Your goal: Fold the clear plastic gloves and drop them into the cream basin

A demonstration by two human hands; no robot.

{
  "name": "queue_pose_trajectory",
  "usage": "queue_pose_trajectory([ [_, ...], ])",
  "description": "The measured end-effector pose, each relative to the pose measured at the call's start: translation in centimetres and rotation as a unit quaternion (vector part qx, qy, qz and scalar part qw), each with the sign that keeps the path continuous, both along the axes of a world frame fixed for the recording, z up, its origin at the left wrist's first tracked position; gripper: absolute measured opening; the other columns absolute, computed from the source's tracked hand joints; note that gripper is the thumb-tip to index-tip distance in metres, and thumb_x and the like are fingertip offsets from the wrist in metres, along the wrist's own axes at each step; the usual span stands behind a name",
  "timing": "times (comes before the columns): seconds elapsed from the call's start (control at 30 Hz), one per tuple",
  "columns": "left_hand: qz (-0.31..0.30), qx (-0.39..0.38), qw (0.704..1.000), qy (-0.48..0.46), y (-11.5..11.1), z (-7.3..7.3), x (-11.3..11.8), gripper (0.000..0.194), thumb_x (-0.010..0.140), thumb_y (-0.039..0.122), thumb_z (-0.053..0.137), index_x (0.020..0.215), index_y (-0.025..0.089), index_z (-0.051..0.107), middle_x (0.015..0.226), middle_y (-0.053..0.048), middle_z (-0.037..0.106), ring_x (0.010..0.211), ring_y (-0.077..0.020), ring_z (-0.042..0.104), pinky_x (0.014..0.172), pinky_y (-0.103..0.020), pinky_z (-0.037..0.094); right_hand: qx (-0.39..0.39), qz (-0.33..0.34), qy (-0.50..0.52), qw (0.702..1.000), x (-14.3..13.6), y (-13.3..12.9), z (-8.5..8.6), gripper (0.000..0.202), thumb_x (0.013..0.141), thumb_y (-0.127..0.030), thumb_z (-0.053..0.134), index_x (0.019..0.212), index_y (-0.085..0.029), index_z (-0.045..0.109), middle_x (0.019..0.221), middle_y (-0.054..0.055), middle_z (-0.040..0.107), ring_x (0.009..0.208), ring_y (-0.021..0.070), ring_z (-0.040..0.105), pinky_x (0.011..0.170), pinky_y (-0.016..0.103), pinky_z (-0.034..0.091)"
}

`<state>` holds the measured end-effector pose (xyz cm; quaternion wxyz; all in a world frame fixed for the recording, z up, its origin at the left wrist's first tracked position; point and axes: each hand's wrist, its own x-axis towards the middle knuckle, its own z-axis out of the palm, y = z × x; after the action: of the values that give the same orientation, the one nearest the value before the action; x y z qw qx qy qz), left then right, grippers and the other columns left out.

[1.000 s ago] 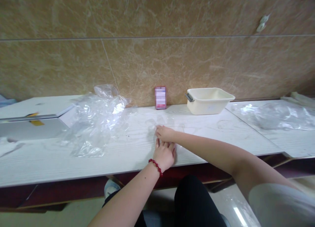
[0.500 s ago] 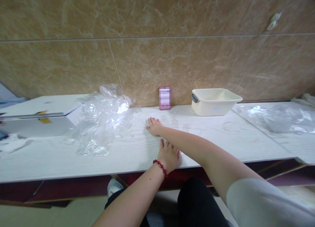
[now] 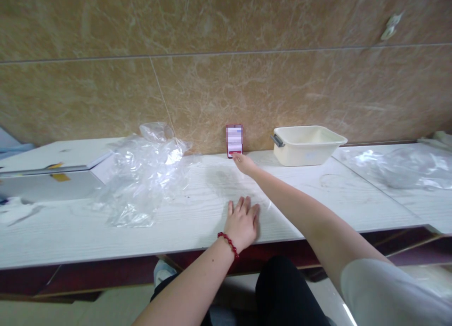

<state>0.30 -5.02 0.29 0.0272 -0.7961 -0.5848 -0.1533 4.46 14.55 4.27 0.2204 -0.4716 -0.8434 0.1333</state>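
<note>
A phone [image 3: 234, 137] with a lit, partly blurred screen leans upright against the marble wall. At its lower edge, my right hand [image 3: 245, 165] reaches in with a fingertip at the screen; its other fingers look curled, and whether anything is in them is too small to tell. Near the front edge of the white tabletop [image 3: 197, 213], my left hand [image 3: 243, 224] rests palm down with fingers spread and holds nothing. A red bead bracelet [image 3: 229, 243] circles the left wrist.
A cream plastic bin [image 3: 305, 151] with a grey handle stands right of the phone. Crumpled clear plastic [image 3: 144, 175] lies at the left beside a white box [image 3: 45, 187]. More clear plastic [image 3: 409, 168] lies at the far right. The marble wall [image 3: 212, 95] rises behind.
My right hand has lifted off the tabletop and moved up and right to the phone, its fingers drawing in. My left hand has stayed nearly in place. The view has shifted slightly.
</note>
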Motion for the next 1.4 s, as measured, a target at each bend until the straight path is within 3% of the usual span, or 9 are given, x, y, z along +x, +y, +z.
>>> queue_pose_trajectory([
  [0.17,0.001,0.001,1.0,0.0,0.0,0.0,0.0,0.035,0.082,0.027,0.027,0.115,0.026,0.039,0.128,-0.006,0.035,0.119,-0.0232,0.026,0.095,-0.051,0.016,0.014,0.023,-0.142,0.99,3.8,-2.0,-3.1,0.04,0.082,-0.029,0.029,0.115,-0.012,0.044,0.122,0.012,0.041,0.113,0.0222,0.036,0.092,0.035,0.027],
  [0.37,0.005,0.001,1.0,0.008,0.1,-0.1,0.1,0.035,0.083,0.028,0.026,0.114,0.025,0.04,0.128,-0.006,0.035,0.119,-0.0226,0.025,0.095,-0.05,0.015,0.012,-0.04,-0.174,0.984,3.5,-2.5,-5.6,0.062,0.079,-0.047,0.025,0.127,-0.007,0.025,0.132,0.015,0.022,0.121,0.0264,0.017,0.096,0.047,0.011],
  [0.57,-0.002,0.004,1.0,0.008,0.0,-0.2,0.0,0.039,0.08,0.024,0.032,0.118,0.024,0.037,0.129,-0.006,0.034,0.12,-0.0228,0.024,0.096,-0.049,0.016,-0.037,-0.146,-0.164,0.975,0.9,-0.3,-4.6,0.067,0.077,-0.051,0.025,0.129,-0.01,0.021,0.134,0.015,0.018,0.122,0.0283,0.012,0.091,0.057,-0.001],
  [0.7,0.014,0.007,1.0,-0.004,0.1,-0.2,0.0,0.041,0.08,0.026,0.031,0.12,0.021,0.034,0.129,-0.008,0.033,0.12,-0.0227,0.023,0.097,-0.047,0.018,-0.051,-0.167,-0.136,0.975,1.5,1.3,-2.5,0.054,0.081,-0.045,0.021,0.123,-0.014,0.033,0.125,0.017,0.034,0.115,0.0294,0.029,0.088,0.058,0.012],
  [0.8,0.019,0.008,1.0,-0.011,0.2,-0.1,0.0,0.039,0.083,0.03,0.025,0.119,0.019,0.036,0.129,-0.008,0.033,0.121,-0.022,0.021,0.098,-0.044,0.018,-0.061,-0.142,-0.139,0.978,4.0,2.2,-0.4,0.045,0.083,-0.036,0.02,0.11,-0.015,0.048,0.108,0.014,0.052,0.101,0.0238,0.047,0.085,0.041,0.032],
  [0.93,0.015,0.003,1.0,-0.008,0.2,-0.1,0.0,0.039,0.083,0.031,0.024,0.118,0.019,0.037,0.128,-0.008,0.035,0.121,-0.0224,0.022,0.098,-0.044,0.018,-0.078,-0.127,-0.167,0.975,8.7,1.9,1.5,0.032,0.075,-0.033,0.041,0.093,-0.015,0.06,0.093,0.01,0.06,0.088,0.0212,0.054,0.074,0.028,0.039],
  [1.13,0.017,0.0,1.0,0.001,0.2,0.0,0.2,0.039,0.083,0.032,0.025,0.119,0.021,0.038,0.129,-0.006,0.033,0.121,-0.0229,0.021,0.098,-0.045,0.018,-0.148,-0.088,-0.212,0.962,12.8,-0.1,1.3,0.031,0.067,-0.041,0.049,0.083,-0.018,0.064,0.077,0.005,0.063,0.07,0.0165,0.057,0.058,0.023,0.04],
  [1.27,0.017,0.0,1.0,0.013,0.2,0.1,0.3,0.039,0.083,0.031,0.025,0.119,0.022,0.037,0.13,-0.005,0.033,0.122,-0.0223,0.02,0.099,-0.044,0.017,-0.151,-0.051,-0.245,0.956,13.2,-0.8,0.7,0.035,0.062,-0.043,0.052,0.082,-0.017,0.064,0.081,0.006,0.063,0.07,0.0161,0.056,0.057,0.022,0.039],
  [1.4,0.025,0.005,0.999,0.024,0.0,0.5,0.5,0.039,0.082,0.034,0.027,0.118,0.022,0.04,0.129,-0.006,0.034,0.122,-0.0235,0.019,0.099,-0.046,0.014,-0.162,-0.022,-0.265,0.95,12.7,-1.6,0.8,0.025,0.063,-0.03,0.05,0.075,-0.015,0.065,0.072,0.005,0.063,0.064,0.0145,0.056,0.051,0.02,0.036],
])
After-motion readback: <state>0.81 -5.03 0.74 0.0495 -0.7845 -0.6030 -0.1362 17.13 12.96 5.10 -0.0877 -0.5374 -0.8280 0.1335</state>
